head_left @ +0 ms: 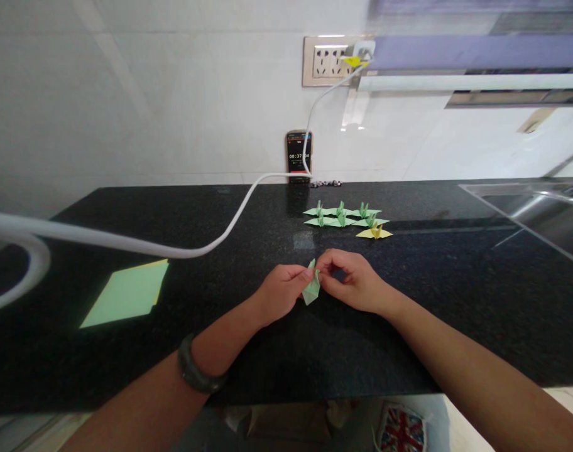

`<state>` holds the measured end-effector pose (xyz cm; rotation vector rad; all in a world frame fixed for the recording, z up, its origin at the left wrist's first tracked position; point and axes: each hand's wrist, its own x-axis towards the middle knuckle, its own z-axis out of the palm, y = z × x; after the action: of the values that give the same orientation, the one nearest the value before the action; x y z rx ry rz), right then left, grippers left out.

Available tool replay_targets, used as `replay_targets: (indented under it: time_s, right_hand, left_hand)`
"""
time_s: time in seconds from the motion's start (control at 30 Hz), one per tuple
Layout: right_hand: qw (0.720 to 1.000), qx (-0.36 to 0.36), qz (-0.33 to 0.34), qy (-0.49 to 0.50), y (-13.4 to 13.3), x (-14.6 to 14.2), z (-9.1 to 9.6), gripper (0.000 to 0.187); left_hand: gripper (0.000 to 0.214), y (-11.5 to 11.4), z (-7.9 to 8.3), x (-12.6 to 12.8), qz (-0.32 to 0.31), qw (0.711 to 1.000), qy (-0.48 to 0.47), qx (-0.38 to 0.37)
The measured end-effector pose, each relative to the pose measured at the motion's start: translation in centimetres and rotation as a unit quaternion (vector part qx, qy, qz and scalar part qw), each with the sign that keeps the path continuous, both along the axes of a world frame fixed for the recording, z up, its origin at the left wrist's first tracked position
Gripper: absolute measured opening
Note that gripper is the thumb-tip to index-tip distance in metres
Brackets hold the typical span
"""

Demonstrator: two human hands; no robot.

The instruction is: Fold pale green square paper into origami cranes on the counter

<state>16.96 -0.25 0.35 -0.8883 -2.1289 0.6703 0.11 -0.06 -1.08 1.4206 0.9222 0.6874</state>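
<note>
Head view: the left hand (279, 292) and the right hand (355, 282) meet over the middle of the black table (409, 326), both closed on a small folded green paper (311, 289). The left fingers (301, 274) pinch its upper edge from one side. The right fingers (331, 269) pinch it from the other, thumb and forefinger pressed shut with the paper between them. The paper hangs tilted, its lower tip close to the table; whether it touches cannot be told. A dark bracelet (196, 370) sits on the left wrist. Just beyond the hands lies a row of green paper cranes (342, 216), with a yellow crane (374, 232) at its near right end. Well apart on the left lies a stack of flat sheets (126, 292), green on top, yellow beneath. A phone (298, 156) leans on the wall behind, and a white cable (196, 250) runs past it across the table. A sink (526, 201) is at the far right.
</note>
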Motion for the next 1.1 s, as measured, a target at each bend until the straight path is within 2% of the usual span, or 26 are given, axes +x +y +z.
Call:
replay_targets:
  time_s: [0.27,0.73,1.1]
  right_hand:
    - [1.000,0.003,0.021,-0.010,0.02,0.11,0.00,0.019]
    - [0.999,0.016,0.005,-0.032,0.01,0.32,0.16,0.014]
    - [0.996,0.063,-0.056,-0.018,0.31,0.38,-0.16,0.004]
  left_hand:
    - [0.036,0.09,-0.40,-0.06,-0.011,1.000,0.014,-0.005]
    - [0.038,0.14,-0.54,-0.08,-0.001,1.000,0.010,-0.005]
    - [0.029,-0.09,0.16,0.07,0.003,1.000,-0.023,0.008]
